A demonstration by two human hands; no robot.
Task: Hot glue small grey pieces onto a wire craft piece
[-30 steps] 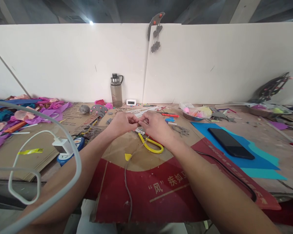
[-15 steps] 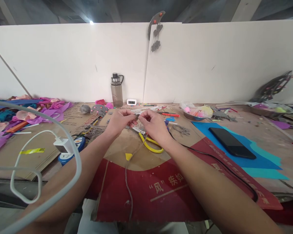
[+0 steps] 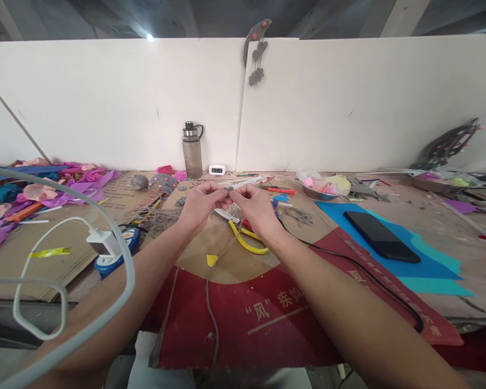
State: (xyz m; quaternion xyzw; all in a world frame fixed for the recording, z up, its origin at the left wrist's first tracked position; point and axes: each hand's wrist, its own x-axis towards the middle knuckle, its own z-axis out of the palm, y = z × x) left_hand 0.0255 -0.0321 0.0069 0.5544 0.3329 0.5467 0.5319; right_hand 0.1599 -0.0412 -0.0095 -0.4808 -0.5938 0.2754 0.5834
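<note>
Pinching grey cord (image 3: 227,201) between left hand (image 3: 201,205), right hand (image 3: 254,208)

Red cardboard sheet (image 3: 267,324), lying at the near edge of the counter (image 3: 449,227): pale printed characters “风” in quotation marks, followed by 亲如; the line runs on under the person's right forearm and cannot be read further. Brown cardboard sheet (image 3: 121,197), toward the left rear of the counter: rows of dark printed characters, too small to read. Small white digital clock (image 3: 217,169), standing at the far edge of the counter just beside the water bottle (image 3: 191,150): dark digits on its display, too small to make out.
</note>
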